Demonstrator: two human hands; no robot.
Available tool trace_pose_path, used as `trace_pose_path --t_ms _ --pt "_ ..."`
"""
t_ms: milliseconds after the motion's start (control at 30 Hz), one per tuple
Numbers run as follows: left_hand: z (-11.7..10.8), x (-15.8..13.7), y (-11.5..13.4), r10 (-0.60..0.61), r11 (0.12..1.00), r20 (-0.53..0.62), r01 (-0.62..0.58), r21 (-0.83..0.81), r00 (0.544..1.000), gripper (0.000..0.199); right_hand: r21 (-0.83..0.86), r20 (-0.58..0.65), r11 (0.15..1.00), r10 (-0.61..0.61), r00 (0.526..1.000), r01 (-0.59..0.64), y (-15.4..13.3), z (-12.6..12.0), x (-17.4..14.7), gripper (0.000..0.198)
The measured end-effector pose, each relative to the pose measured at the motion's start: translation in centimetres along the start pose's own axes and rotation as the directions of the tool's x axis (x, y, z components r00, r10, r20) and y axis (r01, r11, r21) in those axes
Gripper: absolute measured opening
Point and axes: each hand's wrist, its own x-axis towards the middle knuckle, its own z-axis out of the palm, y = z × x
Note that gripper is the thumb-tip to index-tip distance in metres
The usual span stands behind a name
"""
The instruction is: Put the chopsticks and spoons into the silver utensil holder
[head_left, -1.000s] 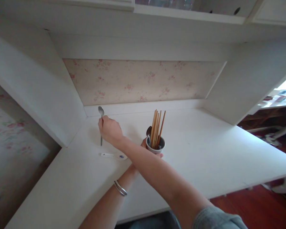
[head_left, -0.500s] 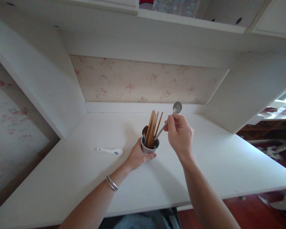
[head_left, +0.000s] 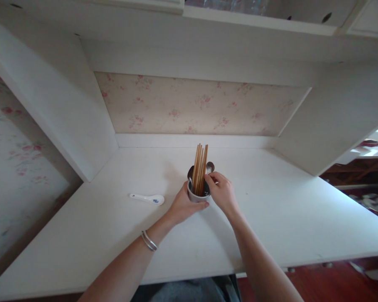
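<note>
My left hand is wrapped around a grey cup standing on the white tabletop. Upright in it is a bunch of wooden chopsticks, with a dark spoon leaning on their left side. A metal spoon rises at the right of the cup, its handle partly hidden. My right hand is closed at the cup's right rim, thumb and forefinger pinching the rightmost chopstick. On the table to the left lies a white ceramic soup spoon with a blue mark.
The white tabletop sits between two white side panels. Behind it runs a floral back panel, and an overhead shelf holds clear bottles. Reddish flooring shows beyond the front edge.
The metal spoon has gone from my right hand into the cup. My right hand has moved left and down to the chopsticks, which now stand closer together. The left hand still holds the cup.
</note>
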Motion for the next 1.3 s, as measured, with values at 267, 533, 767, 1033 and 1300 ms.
trace_pose_path --t_ms 267,533,767,1033,1300 --pt "-0.2 -0.2 0.4 0.011 1.000 0.026 -0.011 -0.009 1.000 0.074 0.317 0.076 0.938 0.120 0.990 -0.138 1.5 0.6 -1.1 0.036" --pt "0.0 0.0 1.0 0.081 0.994 0.128 -0.072 -0.080 0.988 0.064 0.588 0.436 0.763 -0.020 0.900 -0.268 1.1 0.5 -2.4 0.078" --pt "-5.4 -1.7 3.7 0.055 0.918 0.108 -0.093 0.386 0.993 0.051 0.556 0.429 0.783 0.018 0.903 -0.280 1.4 0.6 -2.3 0.074" --pt "-16.4 -1.4 4.6 -0.163 0.482 0.197 -0.096 0.871 0.967 0.029 0.539 0.445 0.786 0.039 0.894 -0.303 1.6 0.7 -2.1 0.078" --pt "-15.8 -0.4 3.5 -0.288 0.368 0.267 -0.151 0.917 0.920 0.017 0.510 0.422 0.810 0.055 0.905 -0.287 1.6 0.7 -2.2 0.078"
